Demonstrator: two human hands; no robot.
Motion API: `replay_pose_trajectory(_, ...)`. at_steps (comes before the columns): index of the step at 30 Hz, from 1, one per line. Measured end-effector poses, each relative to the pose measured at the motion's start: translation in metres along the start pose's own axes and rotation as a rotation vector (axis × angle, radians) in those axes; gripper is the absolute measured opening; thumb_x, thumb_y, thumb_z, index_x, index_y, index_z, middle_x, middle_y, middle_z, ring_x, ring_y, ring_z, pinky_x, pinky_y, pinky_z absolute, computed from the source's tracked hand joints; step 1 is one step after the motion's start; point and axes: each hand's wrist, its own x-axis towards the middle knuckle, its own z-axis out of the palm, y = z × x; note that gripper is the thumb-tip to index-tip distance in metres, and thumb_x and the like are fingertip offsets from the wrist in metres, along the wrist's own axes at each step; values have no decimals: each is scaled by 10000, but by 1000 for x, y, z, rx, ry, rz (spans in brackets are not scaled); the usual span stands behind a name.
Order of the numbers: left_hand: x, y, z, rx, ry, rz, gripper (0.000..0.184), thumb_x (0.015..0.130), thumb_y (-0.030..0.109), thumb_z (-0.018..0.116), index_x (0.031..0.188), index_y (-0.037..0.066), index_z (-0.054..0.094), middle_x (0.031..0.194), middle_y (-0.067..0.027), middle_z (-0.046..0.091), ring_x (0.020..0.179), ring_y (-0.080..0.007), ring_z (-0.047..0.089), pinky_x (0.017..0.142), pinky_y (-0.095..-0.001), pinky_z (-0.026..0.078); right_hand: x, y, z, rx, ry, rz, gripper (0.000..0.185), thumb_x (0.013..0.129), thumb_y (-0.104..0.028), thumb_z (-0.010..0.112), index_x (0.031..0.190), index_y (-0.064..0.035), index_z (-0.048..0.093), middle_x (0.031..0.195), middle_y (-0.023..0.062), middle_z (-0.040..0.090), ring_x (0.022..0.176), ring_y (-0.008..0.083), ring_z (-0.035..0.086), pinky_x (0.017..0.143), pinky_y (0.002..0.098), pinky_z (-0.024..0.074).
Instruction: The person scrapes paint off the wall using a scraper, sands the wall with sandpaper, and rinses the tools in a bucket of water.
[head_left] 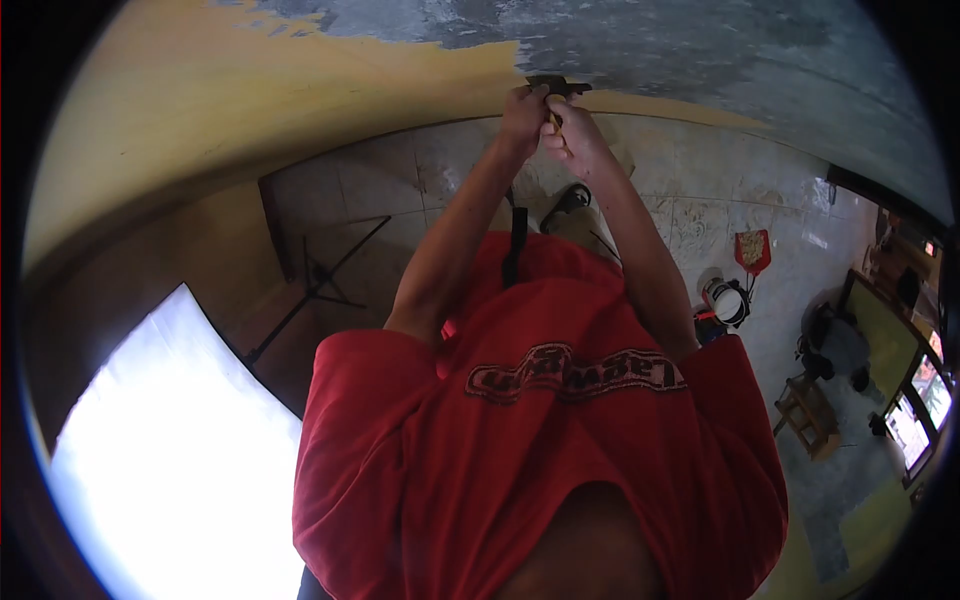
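And here we are, both hands up at the wall (330,90), right by its lower edge, where a ragged border parts yellow paint from the grey surface. The right hand (577,140) is wrapped around the yellow handle of a dark-headed tool (556,84); the left hand (523,115) grips close beside the head, which lies at that border. Below, floor tiles (375,180) stretch along the wall's base, giving the arms space to swing on both sides. Left of the arms, a thin-legged stand (318,278) reaches toward the wall's foot; to the right, a red dustpan (752,264) holding pale bits sits out on the tiles, a round container (724,300) just beside it (close to the right forearm in this view).

Now the tricky parts: fingers cover much of the tool, so its exact shape is hard to call. The torso blocks the floor beneath, leaving one sandalled foot (572,202) showing. A glaring white panel (170,430) washes out on the left, and the far right edge of the floor, past a wooden stool (808,415), curves into dark clutter.

Lettering? The red shirt (520,470) carries a dark printed word, upside down and unreadable from here.
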Motion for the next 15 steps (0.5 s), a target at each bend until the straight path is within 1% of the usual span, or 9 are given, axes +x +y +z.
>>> replay_pose_trajectory(1,-13,-9,0,-17,49,58,287,914,114,423,899,-95,619,769,-144,649,594,-197,605,538,-321,495,-13,10,2,-25,40,22,177,943,-286,438,848,-141,405,612,-5,448,409,75,363,334,231,252)
replay_pose_trajectory(2,-20,-15,1,-17,55,45,287,914,114,423,899,-95,619,769,-144,649,594,-197,605,538,-321,495,13,20,-18,-23,2,77,182,942,-299,437,856,-143,402,597,-6,441,396,82,373,331,245,259)
replay_pose_trajectory(3,-22,-22,2,-50,79,45,285,912,106,420,900,-95,622,772,-140,650,613,-194,612,548,-323,498,1,27,-15,-22,3,87,182,942,-299,437,856,-143,402,597,-6,441,396,82,373,331,245,259)
replay_pose_trajectory(5,1,-5,6,-69,71,96,283,909,98,418,902,-95,626,775,-136,651,631,-191,618,558,-324,501,-12,6,6,-82,90,6,198,945,-306,433,845,-138,399,584,-8,430,392,88,379,330,256,262)
replay_pose_trajectory(7,-10,-26,-3,-21,59,59,289,911,96,411,910,-93,630,780,-140,653,611,-174,606,545,-317,493,-9,23,-5,-85,61,15,225,947,-314,432,821,-130,395,579,-9,431,389,91,380,330,265,266)
replay_pose_trajectory(8,-3,-38,-11,101,61,78,291,915,107,411,906,-81,633,772,-140,653,560,-163,583,514,-306,478,5,30,-15,-102,38,-2,237,948,-317,431,810,-127,394,580,-9,431,388,92,382,331,264,270)
replay_pose_trajectory(11,-21,-10,4,-75,48,63,295,921,112,409,900,-79,632,763,-140,651,505,-150,554,466,-296,456,1,23,-6,-102,38,-37,259,951,-319,426,790,-119,396,581,-7,433,385,94,385,330,263,277)
replay_pose_trajectory(13,-16,-14,-3,-4,67,6,289,920,109,416,903,-87,628,744,-142,648,475,-148,540,441,-297,446,-5,34,-5,-77,69,-17,269,953,-319,423,781,-114,398,581,-6,433,383,95,386,328,263,280)
replay_pose_trajectory(15,-20,-13,2,63,70,-30,284,918,106,424,906,-94,625,725,-144,644,444,-147,526,415,-299,435,9,33,-11,-42,101,-46,253,946,-300,424,758,-130,427,575,-16,434,371,79,358,313,234,244)
